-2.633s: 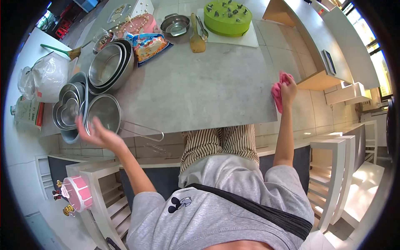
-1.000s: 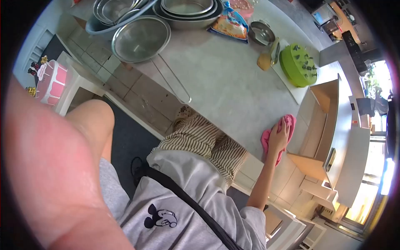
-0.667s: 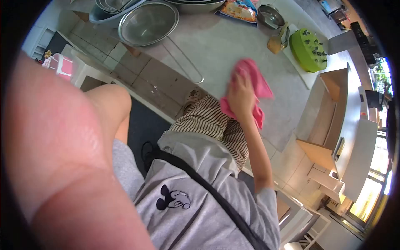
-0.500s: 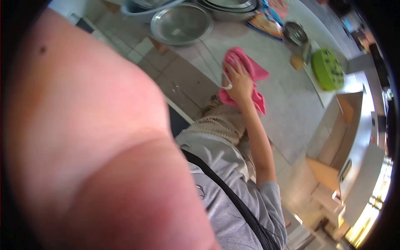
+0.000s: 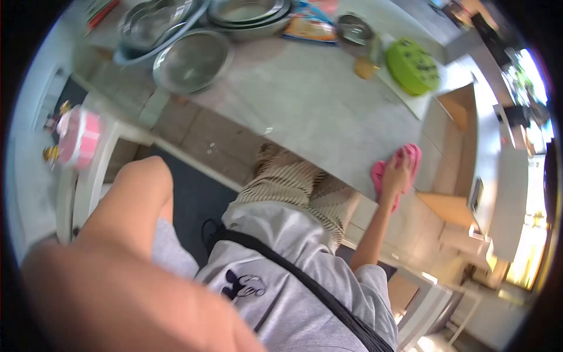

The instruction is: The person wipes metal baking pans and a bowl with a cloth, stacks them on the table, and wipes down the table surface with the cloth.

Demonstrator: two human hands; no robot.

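My right hand (image 5: 397,175) lies on a bunched pink cloth (image 5: 414,159) at the right end of the grey table (image 5: 311,100), with its fingers pressed onto the cloth. My left hand (image 5: 135,299) is a large skin-coloured blur very near the camera at the lower left. Its fingers are hidden, and no object shows in it. A metal strainer (image 5: 193,61) rests on the table's front left edge, its thin handle smeared by motion.
Nested metal bowls (image 5: 249,26) and a blue-grey basin (image 5: 134,57) of metal tins stand at the back left. Further right are a blue packet (image 5: 311,29), a metal bowl (image 5: 355,29) and a green cake (image 5: 412,67). A pink cake (image 5: 80,138) sits far left.
My right hand has slid the pink cloth from near the middle of the front edge back to the right end. The left-hand blur is lower and covers less of the view, which has shifted.
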